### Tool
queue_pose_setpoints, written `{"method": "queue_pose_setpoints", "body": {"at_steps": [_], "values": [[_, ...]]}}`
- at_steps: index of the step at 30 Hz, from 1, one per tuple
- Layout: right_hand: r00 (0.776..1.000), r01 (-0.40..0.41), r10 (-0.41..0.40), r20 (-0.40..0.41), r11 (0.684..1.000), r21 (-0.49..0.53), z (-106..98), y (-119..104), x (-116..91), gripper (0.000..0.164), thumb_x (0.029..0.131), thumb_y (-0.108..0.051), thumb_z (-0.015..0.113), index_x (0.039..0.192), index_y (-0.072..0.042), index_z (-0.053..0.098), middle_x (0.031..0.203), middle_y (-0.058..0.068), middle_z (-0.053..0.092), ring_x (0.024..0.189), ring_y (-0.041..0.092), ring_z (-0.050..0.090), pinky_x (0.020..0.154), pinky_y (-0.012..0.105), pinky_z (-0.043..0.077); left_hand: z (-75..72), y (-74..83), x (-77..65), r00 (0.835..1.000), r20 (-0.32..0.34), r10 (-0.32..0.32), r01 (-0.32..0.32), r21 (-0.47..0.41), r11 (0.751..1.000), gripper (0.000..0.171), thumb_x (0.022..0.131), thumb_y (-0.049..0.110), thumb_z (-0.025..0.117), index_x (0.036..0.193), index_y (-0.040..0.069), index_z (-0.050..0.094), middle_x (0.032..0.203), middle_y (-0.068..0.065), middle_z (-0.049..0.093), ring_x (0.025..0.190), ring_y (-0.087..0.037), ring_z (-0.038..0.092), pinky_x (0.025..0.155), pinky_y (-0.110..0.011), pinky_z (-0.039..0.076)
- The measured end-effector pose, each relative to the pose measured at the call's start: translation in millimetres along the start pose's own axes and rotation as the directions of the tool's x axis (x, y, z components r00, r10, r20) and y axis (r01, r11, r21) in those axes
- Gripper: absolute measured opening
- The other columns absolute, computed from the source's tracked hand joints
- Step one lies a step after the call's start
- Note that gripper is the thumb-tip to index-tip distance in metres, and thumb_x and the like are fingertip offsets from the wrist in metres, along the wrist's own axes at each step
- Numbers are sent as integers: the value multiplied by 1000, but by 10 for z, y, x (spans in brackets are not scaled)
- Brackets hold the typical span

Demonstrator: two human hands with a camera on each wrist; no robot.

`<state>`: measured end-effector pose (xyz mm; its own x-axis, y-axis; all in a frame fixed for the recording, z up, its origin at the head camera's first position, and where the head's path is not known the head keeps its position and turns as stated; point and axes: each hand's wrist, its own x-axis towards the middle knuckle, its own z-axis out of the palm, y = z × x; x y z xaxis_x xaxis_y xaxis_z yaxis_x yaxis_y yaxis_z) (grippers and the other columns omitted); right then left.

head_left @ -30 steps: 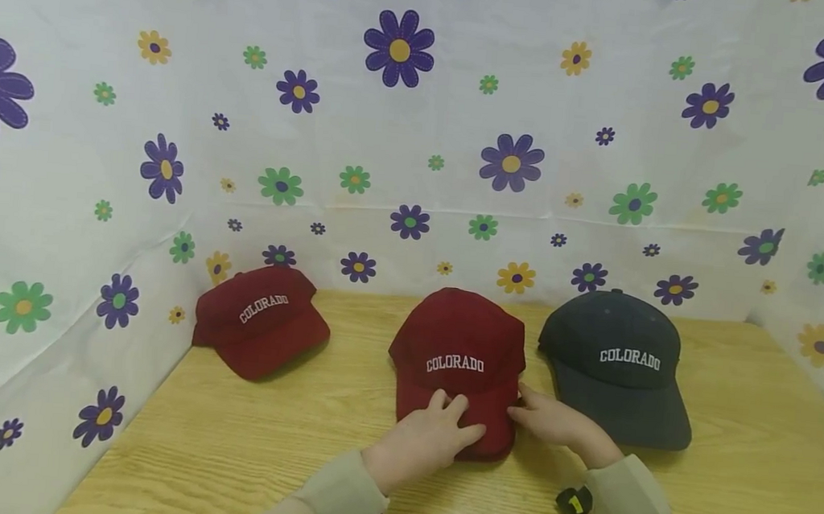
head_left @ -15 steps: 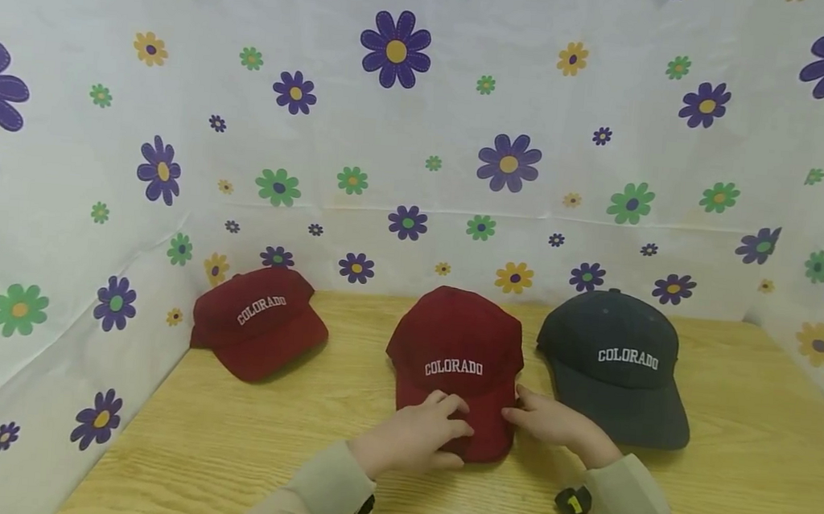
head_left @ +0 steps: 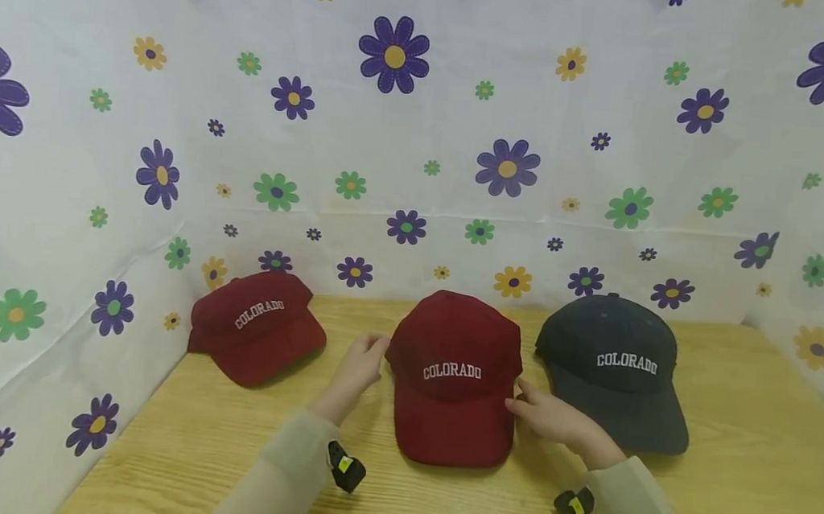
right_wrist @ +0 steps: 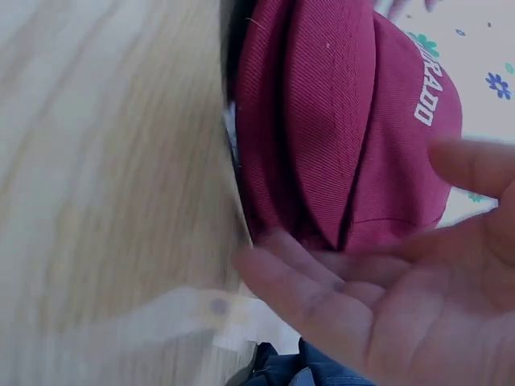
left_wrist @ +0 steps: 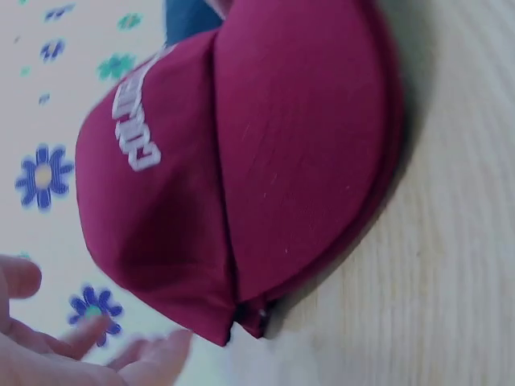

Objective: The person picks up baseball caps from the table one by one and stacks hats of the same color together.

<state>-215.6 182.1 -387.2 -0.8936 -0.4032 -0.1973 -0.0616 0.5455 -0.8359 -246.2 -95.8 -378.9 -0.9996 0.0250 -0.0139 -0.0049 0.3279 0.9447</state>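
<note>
In the head view a red baseball cap (head_left: 453, 426) lettered COLORADO sits mid-table, brim toward me. A second red layer (right_wrist: 265, 137) shows beneath its brim in the right wrist view. My left hand (head_left: 355, 373) is at the cap's left side, fingertips right at the crown's lower edge. Seen from the left wrist, that hand (left_wrist: 76, 358) has its thumb spread away from the fingers. At the brim's right edge is my right hand (head_left: 555, 417); its fingers lie extended along the cap's side in the right wrist view, thumb apart.
Another red COLORADO cap (head_left: 260, 346) lies at the back left, angled to the right. A dark navy COLORADO cap (head_left: 613, 414) stands just right of my right hand. Behind the wooden table (head_left: 185, 465) hangs a white flower-print cloth (head_left: 436, 130).
My left hand has left the top of the brim and moved up and left to the crown's left edge. The right hand stays at the right side. The caps hold their places.
</note>
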Motion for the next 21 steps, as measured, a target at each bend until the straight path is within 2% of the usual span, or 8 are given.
{"method": "queue_pose_setpoints", "body": {"at_steps": [1,4,6,10,14,17,18,21], "values": [[1000,-5,5,-25,1000,11,-14,-1,5,60,94,-20,39,133,17,11,123,31,40,106,36,46,83,45,41,-16,6,16,998,1,-61,61,-47,997,54,94,39,36,126,-4,38,126,-22,39,113,-35,39,85,-44,41],[995,-29,38,-87,995,99,-68,-16,39,60,96,-21,34,133,17,5,132,36,23,116,44,33,90,48,36,-28,31,59,983,56,-175,181,-156,971,59,95,37,30,135,-7,22,136,-27,22,124,-41,22,95,-51,28],[992,-40,61,-111,983,180,-111,-30,83,61,97,-22,31,133,16,2,136,35,12,123,44,21,94,50,29,-9,40,92,973,106,-205,224,-210,952,59,96,35,26,136,-8,15,138,-29,14,126,-43,15,97,-53,21],[989,-44,86,-124,949,311,-182,-88,223,61,98,-29,25,136,11,0,140,31,6,127,41,13,99,50,19,102,7,203,960,145,-238,274,-328,904,58,97,34,20,138,-6,10,142,-26,4,128,-40,3,98,-58,8],[993,-40,81,-85,913,405,-193,-121,378,64,97,-40,16,138,8,1,142,28,2,128,41,5,99,54,12,248,-129,312,956,125,-264,292,-402,868,69,93,50,19,136,-4,26,141,-20,19,128,-34,15,99,-55,11],[996,-47,75,-43,888,457,-177,-120,460,66,96,-44,15,139,4,1,143,25,1,129,40,2,98,56,9,308,-166,325,960,140,-241,278,-396,875,77,89,59,14,132,-2,35,134,-20,32,123,-33,28,100,-49,20],[997,-47,71,-33,882,469,-172,-116,483,66,96,-44,15,140,3,2,144,23,2,129,39,2,98,56,10,319,-111,291,963,148,-226,268,-404,874,74,91,55,11,133,-2,33,134,-20,34,122,-32,30,100,-44,23],[998,-46,64,-20,868,495,-174,-117,552,65,95,-45,18,140,0,6,144,20,6,130,36,5,98,56,12,324,-106,313,964,200,-173,244,-418,875,78,89,59,8,136,0,29,136,-19,31,124,-32,28,101,-43,21]]}}
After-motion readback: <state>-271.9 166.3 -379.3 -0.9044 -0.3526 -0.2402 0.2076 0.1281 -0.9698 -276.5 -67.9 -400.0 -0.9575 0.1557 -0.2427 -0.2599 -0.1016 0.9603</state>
